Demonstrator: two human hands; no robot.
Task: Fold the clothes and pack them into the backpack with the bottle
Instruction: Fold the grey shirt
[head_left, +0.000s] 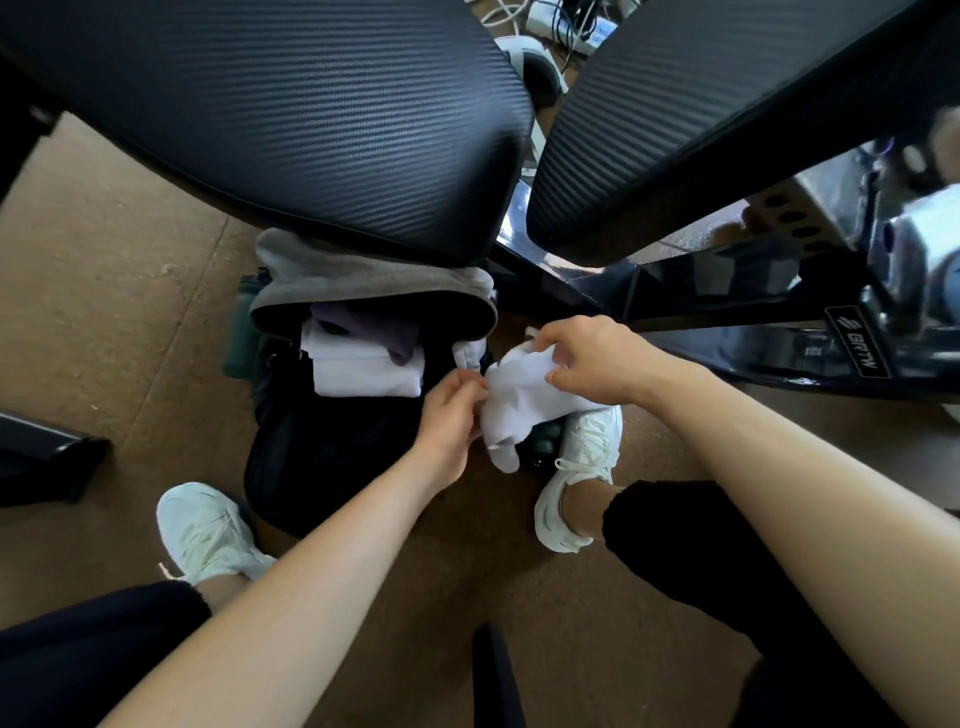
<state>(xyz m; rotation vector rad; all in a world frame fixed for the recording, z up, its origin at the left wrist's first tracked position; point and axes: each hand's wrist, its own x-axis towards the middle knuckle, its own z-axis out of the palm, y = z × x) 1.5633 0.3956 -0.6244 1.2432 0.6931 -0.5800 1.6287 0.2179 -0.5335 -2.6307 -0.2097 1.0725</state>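
Backpack (322, 457), open on the floor (130, 312): folded white cloth (363, 371) and purple cloth (363, 327) inside; green bottle (241, 338) against its left side. White garment (524, 400): beside the opening, fingers of my left hand (449, 415) and right hand (597, 358) grasping it.

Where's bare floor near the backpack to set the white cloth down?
Bare: the brown floor left of the dark green bottle; also the strip between the two white sneakers, nearer than the black backpack. Crowded: right of the backpack, where left hand and right hand hold the white cloth by one sneaker and the black metal frame.
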